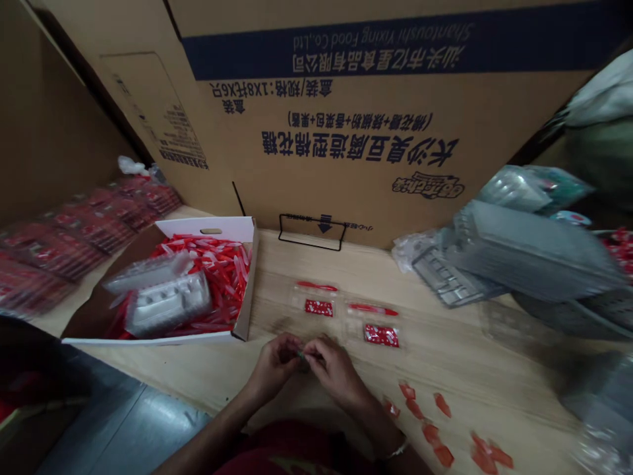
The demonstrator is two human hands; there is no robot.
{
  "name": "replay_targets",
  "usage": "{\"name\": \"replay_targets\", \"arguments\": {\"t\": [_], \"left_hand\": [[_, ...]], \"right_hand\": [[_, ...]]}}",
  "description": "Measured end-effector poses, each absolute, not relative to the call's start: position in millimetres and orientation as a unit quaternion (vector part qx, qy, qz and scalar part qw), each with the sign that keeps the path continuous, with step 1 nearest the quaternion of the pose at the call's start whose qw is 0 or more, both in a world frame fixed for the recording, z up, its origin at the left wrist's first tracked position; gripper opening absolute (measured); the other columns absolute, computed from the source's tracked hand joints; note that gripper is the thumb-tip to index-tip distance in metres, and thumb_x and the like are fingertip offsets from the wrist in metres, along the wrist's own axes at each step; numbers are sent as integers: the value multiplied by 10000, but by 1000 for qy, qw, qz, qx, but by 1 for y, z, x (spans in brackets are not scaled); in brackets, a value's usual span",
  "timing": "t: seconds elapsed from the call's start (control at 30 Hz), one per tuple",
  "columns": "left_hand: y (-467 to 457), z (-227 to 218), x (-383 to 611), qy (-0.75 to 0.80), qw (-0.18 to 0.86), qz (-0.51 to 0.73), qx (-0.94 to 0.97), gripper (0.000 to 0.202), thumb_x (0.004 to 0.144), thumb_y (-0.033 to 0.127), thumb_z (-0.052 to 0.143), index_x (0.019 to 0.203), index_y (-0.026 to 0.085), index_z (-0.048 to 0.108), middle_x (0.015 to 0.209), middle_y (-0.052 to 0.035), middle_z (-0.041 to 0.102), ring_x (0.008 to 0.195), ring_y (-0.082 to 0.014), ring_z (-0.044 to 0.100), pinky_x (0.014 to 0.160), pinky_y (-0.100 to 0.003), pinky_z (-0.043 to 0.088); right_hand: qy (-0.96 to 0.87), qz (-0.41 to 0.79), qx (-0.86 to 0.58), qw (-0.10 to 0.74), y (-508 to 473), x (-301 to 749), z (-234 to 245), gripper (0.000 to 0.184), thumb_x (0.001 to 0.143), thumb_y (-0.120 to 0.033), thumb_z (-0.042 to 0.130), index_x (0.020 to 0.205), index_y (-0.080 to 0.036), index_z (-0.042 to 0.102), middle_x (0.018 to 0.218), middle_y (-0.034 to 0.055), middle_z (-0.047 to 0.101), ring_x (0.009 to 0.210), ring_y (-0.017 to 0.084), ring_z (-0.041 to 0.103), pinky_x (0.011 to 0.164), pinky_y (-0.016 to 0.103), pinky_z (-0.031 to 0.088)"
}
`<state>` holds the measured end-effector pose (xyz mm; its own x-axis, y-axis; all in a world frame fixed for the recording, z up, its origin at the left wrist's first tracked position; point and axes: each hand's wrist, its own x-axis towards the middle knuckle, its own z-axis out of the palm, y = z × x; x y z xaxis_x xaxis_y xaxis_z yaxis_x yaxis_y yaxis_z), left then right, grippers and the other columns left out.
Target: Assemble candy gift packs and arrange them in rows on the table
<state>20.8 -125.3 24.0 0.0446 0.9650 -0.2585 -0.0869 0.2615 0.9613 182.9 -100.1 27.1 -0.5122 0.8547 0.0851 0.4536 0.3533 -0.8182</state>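
The left hand (274, 368) and right hand (336, 371) meet over the bench (445, 356), each grip pinched shut on a tiny greenish piece (301, 355), too small to identify. Clear trays (319, 302) with red packets (319, 307) lie at 12 o'clock, a white box (148, 338) of red sticks (212, 277) at 10 o'clock, red scraps (430, 433) at 4 o'clock.

Packing wkshp, food cartons (346, 119), wood bench (435, 356)
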Motion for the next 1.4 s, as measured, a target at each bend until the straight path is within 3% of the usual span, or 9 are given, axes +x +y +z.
{"name": "replay_targets", "arguments": {"t": [0.23,0.47,0.57,0.67,0.8,1.0,1.13,1.27,1.4], "left_hand": [[-118,20,24,502,622,436,413,280,569,182,761,799,155,605,714,12,648,661,-119,590,626,-220,446],[-93,13,72,447,658,401,454,378,602,181,737,952,177,595,738,3,657,667,-147,612,637,-257,470],[-71,12,92,490,525,401,569,369,657,71,627,1009,180,618,911,-63,683,862,-207,632,774,-333,492],[-53,12,99,474,353,334,735,457,685,-12,523,1073,200,638,1053,-83,670,1039,-238,568,943,-406,433],[-45,13,98,438,248,237,831,399,786,31,470,1107,200,634,1033,-81,670,1027,-247,536,940,-411,430],[-42,14,97,438,224,215,844,344,782,50,495,1063,189,638,1027,-82,677,1036,-250,532,953,-419,412],[-52,20,61,472,220,278,807,299,793,89,515,1049,181,637,1071,-82,660,1054,-232,552,947,-400,418],[-87,19,17,552,250,224,763,87,805,186,581,833,178,663,827,-57,649,801,-195,585,751,-323,457],[-120,6,7,550,252,187,774,161,792,273,641,656,188,627,737,-40,611,742,-182,560,741,-309,442]], "right_hand": [[-750,397,-436,299,-106,190,21,124,781,-108,508,811,-207,576,866,35,606,815,177,582,719,287,462],[-635,476,-495,354,-96,236,25,78,713,-221,533,777,-198,571,678,-24,585,609,129,537,541,217,418],[-640,427,-546,331,-68,254,21,63,663,-177,531,704,-189,577,623,-34,576,581,127,528,536,220,405],[-651,366,-590,307,-47,261,14,84,631,-120,542,642,-185,593,605,-21,593,580,145,544,562,245,405],[-712,283,-587,262,-47,259,6,190,753,-102,504,723,-195,666,743,36,647,671,172,592,627,277,430],[-735,140,-628,214,-56,253,10,218,818,-87,471,872,-193,654,839,70,624,728,189,592,631,280,444],[-756,170,-587,233,-68,259,17,202,888,-182,449,826,-193,641,861,70,608,811,208,581,717,312,451],[-753,250,-537,286,-92,256,18,205,909,-238,447,841,-207,638,856,48,601,801,191,580,713,296,452],[-788,323,-474,223,-108,226,15,189,882,-190,476,804,-225,645,809,30,622,808,185,590,732,291,452]]}}
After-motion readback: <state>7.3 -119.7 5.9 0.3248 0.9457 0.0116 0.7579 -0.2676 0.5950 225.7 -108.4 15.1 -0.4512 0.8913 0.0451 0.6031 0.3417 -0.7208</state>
